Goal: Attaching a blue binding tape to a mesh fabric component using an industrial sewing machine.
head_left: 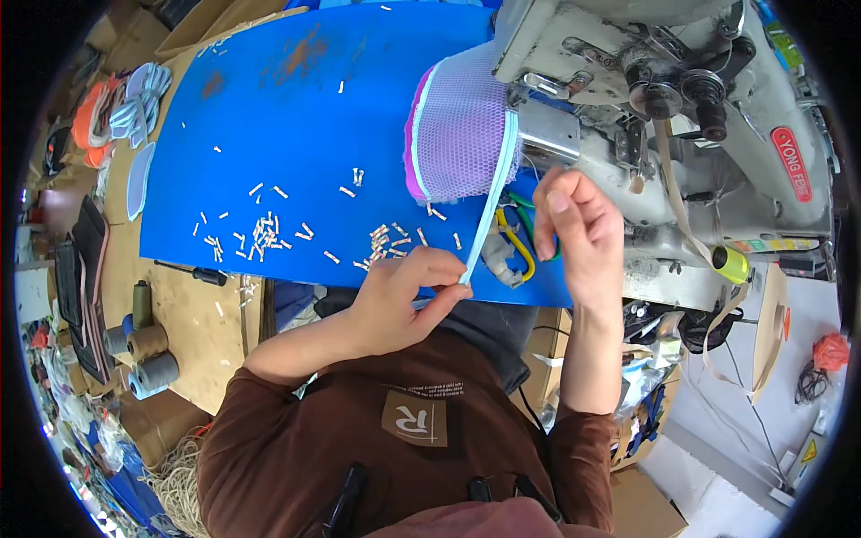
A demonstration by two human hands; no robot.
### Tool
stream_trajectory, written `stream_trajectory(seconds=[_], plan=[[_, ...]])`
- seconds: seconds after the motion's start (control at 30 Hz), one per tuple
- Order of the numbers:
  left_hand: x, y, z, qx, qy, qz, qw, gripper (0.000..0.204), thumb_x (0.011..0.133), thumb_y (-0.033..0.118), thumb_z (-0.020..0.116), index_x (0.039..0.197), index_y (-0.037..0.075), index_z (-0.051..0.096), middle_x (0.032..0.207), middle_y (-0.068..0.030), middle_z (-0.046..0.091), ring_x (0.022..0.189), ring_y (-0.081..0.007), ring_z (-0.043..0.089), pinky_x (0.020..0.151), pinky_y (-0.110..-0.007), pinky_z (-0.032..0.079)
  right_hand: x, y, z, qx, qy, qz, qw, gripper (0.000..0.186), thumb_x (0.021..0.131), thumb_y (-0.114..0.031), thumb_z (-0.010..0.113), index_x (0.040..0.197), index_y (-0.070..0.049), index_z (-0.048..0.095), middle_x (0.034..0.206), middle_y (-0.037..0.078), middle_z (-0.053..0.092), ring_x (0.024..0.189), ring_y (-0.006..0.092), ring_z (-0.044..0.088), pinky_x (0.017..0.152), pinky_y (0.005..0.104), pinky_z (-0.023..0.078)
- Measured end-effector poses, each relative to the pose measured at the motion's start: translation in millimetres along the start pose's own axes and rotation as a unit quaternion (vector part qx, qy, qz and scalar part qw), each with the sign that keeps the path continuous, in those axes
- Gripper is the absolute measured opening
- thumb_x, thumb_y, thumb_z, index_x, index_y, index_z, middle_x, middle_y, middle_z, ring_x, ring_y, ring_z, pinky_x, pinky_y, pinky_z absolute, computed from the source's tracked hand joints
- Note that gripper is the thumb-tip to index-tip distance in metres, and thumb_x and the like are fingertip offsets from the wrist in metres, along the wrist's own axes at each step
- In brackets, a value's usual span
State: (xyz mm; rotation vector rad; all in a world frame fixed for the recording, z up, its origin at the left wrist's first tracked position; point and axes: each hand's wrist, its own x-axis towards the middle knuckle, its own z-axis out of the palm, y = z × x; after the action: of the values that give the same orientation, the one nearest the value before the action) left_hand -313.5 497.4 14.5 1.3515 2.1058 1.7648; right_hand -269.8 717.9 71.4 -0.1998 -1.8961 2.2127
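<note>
My left hand [399, 300] pinches the near end of a light blue binding strip [490, 211] between thumb and fingertips. The strip runs taut up to a purple mesh piece [462, 125] with a magenta edge, which lies at the head of a sewing machine [592, 54]. Right of the strip, my right hand [581, 235] is raised with its fingers curled together, near the machine's metal plate [552, 130]. Whatever its fingers hold, if anything, is hidden. Between both hands lies a tool with yellow handles [517, 242], partly covered by the strip.
Small pale scraps [266, 235] are scattered over the blue tabletop [278, 152]. Light blue trimmed pieces [142, 103] hang at its left edge. Thread cones [157, 369] stand at the lower left. Beige tape [671, 179] runs down from the machine past a yellow-green spool [731, 264].
</note>
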Motion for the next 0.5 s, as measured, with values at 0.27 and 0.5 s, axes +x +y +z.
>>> stream_trajectory(seconds=[0.27,0.5], plan=[[4,4,3,0.065,0.007,0.06,0.996,0.031,0.081,0.001,0.078,0.104,0.004,0.057,0.082,-0.0085,0.07,0.067,-0.0262,0.071,0.057,-0.034,0.053,-12,-8,34,-0.412,0.044,-0.123,0.902,0.008,0.088,-0.004,0.073,0.092,0.002,0.07,0.086,0.007,0.066,0.062,0.0113,0.063,0.054,0.024,0.05],[7,7,8,0.111,-0.019,0.081,0.99,0.025,0.083,0.002,0.075,0.101,0.005,0.058,0.075,-0.0074,0.067,0.062,-0.0269,0.066,0.054,-0.037,0.05,6,-8,29,-0.464,0.017,-0.144,0.874,0.005,0.083,0.002,0.07,0.081,0.0,0.066,0.075,0.005,0.063,0.056,0.0116,0.059,0.051,0.0246,0.045]])
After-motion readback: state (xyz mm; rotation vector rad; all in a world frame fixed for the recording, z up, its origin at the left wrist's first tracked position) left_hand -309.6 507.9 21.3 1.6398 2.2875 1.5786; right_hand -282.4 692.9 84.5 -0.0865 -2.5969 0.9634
